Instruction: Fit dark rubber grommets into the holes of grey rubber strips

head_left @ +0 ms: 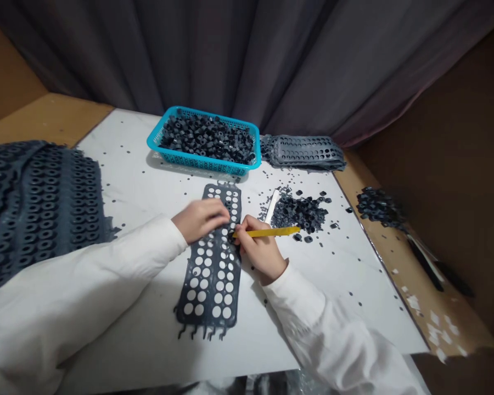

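Observation:
A dark rubber sheet (pixel 212 274) punched full of round holes lies flat on the white table top (pixel 148 186) in front of me. My left hand (pixel 201 218) rests fingers-down on the sheet's upper part, pressing it flat. My right hand (pixel 260 247) is closed around a yellow stick-like tool (pixel 271 232), its tip at the sheet's right edge near my left fingertips. A loose heap of small black rubber rings (pixel 300 211) lies just right of my hands, with a white stick (pixel 271 206) beside it.
A blue plastic basket (pixel 201 156) full of black rings stands at the back. Emptied hole sheets (pixel 302 151) are piled to its right. A tall stack of ring-filled sheets (pixel 37 197) sits at left. More rings (pixel 376 206) and dark tools (pixel 430 269) lie on the wooden bench.

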{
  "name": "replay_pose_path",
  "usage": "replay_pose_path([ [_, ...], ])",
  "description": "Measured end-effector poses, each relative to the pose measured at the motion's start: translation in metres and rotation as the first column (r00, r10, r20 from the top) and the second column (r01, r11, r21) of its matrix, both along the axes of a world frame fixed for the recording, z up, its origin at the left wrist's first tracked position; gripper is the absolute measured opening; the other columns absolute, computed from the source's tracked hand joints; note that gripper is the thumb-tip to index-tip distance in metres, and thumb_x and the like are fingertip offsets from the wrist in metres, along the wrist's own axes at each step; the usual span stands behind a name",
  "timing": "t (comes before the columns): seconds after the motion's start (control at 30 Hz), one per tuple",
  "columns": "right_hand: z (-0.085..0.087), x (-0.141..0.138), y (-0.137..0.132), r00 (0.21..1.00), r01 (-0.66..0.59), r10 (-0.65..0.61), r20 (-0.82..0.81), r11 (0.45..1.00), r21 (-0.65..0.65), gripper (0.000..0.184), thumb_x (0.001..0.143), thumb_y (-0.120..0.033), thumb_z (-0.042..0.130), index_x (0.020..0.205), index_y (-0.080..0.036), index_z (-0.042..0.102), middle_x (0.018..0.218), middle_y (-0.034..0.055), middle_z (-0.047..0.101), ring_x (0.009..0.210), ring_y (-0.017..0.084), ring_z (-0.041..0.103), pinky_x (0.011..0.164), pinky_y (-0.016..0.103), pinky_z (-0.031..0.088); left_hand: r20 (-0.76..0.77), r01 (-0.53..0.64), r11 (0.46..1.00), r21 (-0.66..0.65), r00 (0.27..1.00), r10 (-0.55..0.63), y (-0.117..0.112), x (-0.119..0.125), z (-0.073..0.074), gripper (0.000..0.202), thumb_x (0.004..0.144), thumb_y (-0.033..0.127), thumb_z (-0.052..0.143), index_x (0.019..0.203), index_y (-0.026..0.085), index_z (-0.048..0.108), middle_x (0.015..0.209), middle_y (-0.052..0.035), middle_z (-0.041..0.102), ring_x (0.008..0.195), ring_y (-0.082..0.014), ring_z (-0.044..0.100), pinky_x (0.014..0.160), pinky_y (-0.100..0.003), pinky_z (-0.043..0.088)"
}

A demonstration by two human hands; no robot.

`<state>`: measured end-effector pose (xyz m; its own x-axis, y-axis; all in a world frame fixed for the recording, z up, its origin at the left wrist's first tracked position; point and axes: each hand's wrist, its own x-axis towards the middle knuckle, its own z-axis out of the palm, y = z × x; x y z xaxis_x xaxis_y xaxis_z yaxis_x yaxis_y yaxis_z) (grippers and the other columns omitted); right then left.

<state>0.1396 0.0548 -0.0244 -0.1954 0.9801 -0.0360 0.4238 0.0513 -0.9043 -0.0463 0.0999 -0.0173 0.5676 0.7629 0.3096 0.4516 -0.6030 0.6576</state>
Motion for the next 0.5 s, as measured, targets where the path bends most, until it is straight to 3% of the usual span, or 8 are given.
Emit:
replay_pose_path([
  [0.07, -0.001, 0.001, 0.000, 0.999, 0.008, -0.009, -0.033, 0.999, -0.032, 0.023, 0.082, -0.029, 0.050, 0.062, -0.021, 0.044, 0.051, -0.0033, 0.055, 0.044, 0.011, 0.048, 0.047, 0.023, 0.038, 0.157, -0.247, 0.964, -0.099, 0.953, 0.260, 0.005, -0.005, 0.002, 0.017, 0.085, 0.028, 0.050, 0.083, 0.015, 0.060, 0.083, -0.0040, 0.065, 0.078, -0.0153, 0.058, 0.074, -0.026, 0.045],
  [0.13, -0.003, 0.001, 0.001, 0.995, 0.008, -0.016, -0.098, 0.997, -0.083, 0.023, 0.082, -0.030, 0.052, 0.062, -0.020, 0.044, 0.052, -0.0037, 0.056, 0.041, 0.010, 0.048, 0.045, 0.022, 0.038, 0.182, -0.306, 0.917, -0.255, 0.916, 0.356, 0.008, -0.008, 0.003, 0.021, 0.083, 0.033, 0.051, 0.085, 0.014, 0.060, 0.081, -0.0029, 0.066, 0.070, -0.0143, 0.057, 0.067, -0.025, 0.045],
  [0.2, -0.005, 0.002, 0.002, 0.983, 0.020, -0.041, -0.181, 0.993, -0.113, 0.024, 0.082, -0.033, 0.052, 0.064, -0.020, 0.045, 0.052, -0.0039, 0.056, 0.039, 0.009, 0.047, 0.042, 0.021, 0.038, 0.128, -0.232, 0.900, -0.369, 0.946, 0.297, 0.009, -0.008, 0.003, 0.024, 0.082, 0.036, 0.051, 0.083, 0.014, 0.061, 0.078, -0.0020, 0.066, 0.062, -0.0127, 0.055, 0.060, -0.024, 0.044],
  [0.27, -0.008, 0.002, 0.003, 0.968, 0.064, -0.085, -0.235, 0.993, -0.099, 0.025, 0.083, -0.037, 0.053, 0.066, -0.020, 0.046, 0.054, -0.0039, 0.057, 0.040, 0.009, 0.047, 0.042, 0.021, 0.038, 0.038, -0.167, 0.914, -0.371, 0.980, 0.195, 0.007, -0.006, 0.002, 0.022, 0.080, 0.034, 0.053, 0.082, 0.014, 0.063, 0.076, -0.0012, 0.065, 0.058, -0.0120, 0.054, 0.058, -0.024, 0.043],
  [0.4, -0.011, 0.001, 0.008, 0.969, 0.106, -0.116, -0.219, 0.993, -0.057, 0.026, 0.084, -0.038, 0.053, 0.066, -0.020, 0.046, 0.053, -0.0043, 0.056, 0.041, 0.009, 0.048, 0.045, 0.021, 0.039, -0.136, 0.017, 0.984, -0.175, 0.990, -0.042, 0.004, 0.000, 0.001, 0.017, 0.081, 0.023, 0.052, 0.090, 0.016, 0.064, 0.081, -0.0029, 0.066, 0.070, -0.0152, 0.059, 0.068, -0.026, 0.045],
  [0.5, -0.011, -0.001, 0.009, 0.978, 0.088, -0.097, -0.187, 0.995, -0.056, 0.026, 0.084, -0.038, 0.052, 0.066, -0.020, 0.046, 0.055, -0.0038, 0.058, 0.042, 0.010, 0.049, 0.045, 0.022, 0.040, -0.249, 0.167, 0.983, -0.074, 0.952, -0.180, 0.005, 0.002, 0.001, 0.021, 0.085, 0.018, 0.047, 0.098, 0.016, 0.063, 0.092, -0.0064, 0.064, 0.085, -0.0176, 0.060, 0.077, -0.027, 0.045],
])
